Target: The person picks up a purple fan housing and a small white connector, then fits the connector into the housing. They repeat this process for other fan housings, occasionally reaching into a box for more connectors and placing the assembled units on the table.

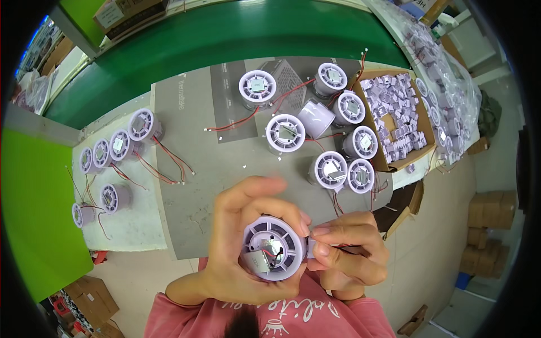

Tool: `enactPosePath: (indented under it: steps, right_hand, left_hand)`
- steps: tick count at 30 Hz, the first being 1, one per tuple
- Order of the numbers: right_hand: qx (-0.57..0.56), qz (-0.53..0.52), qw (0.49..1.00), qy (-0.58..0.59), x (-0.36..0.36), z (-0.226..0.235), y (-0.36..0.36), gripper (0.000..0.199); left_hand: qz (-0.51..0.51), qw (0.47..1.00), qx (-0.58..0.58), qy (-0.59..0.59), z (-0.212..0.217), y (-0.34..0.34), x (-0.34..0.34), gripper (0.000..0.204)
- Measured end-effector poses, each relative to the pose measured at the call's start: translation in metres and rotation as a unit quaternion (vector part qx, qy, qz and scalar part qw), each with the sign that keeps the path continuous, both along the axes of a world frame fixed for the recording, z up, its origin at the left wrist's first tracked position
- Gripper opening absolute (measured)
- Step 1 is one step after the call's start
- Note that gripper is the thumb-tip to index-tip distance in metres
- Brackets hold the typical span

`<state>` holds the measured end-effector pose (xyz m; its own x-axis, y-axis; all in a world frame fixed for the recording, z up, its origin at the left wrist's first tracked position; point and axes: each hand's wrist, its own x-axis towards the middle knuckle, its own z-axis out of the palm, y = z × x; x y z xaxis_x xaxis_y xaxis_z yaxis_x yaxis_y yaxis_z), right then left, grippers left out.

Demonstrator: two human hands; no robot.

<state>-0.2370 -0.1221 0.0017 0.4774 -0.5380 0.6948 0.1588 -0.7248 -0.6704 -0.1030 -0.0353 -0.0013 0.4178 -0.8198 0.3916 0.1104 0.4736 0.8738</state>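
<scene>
My left hand (227, 262) is wrapped round a lavender cylindrical fan housing (274, 248), its spoked round end turned up toward me. A silver square plate (257, 261) sits tilted at the hub, and short red and black wires run beside it. At the housing's right side, my right hand (356, 254) pinches a small lavender plastic piece (310, 248) between thumb and fingers. This piece touches or nearly touches the housing wall; whether it is seated there I cannot tell. Thin dark red wires (345, 245) pass by the right fingers.
Several similar housings (285, 133) with red wires stand on the grey mat (194, 208); one lies on its side (316, 118). More housings (143, 124) stand at the left. A cardboard box (429, 130) of small lavender pieces is at the right. Behind runs a green belt (236, 34).
</scene>
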Motion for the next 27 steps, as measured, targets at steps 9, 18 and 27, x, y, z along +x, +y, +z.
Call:
enactPosePath:
  steps: [9, 18, 27]
  right_hand:
    - [0.019, -0.007, 1.0, 0.017, 0.0, -0.009, 0.001, 0.018]
    - [0.054, 0.053, 0.997, -0.004, 0.0, 0.003, -0.006, 0.029]
    - [0.042, 0.048, 0.998, -0.002, 0.006, 0.015, 0.007, 0.035]
  left_hand:
    - [-0.001, 0.998, 0.019, -0.054, 0.003, -0.005, 0.005, 0.079]
    - [-0.005, 0.999, 0.035, -0.031, 0.011, 0.001, 0.009, 0.11]
    - [0.084, 0.976, 0.0, 0.201, 0.012, -0.002, -0.005, 0.076]
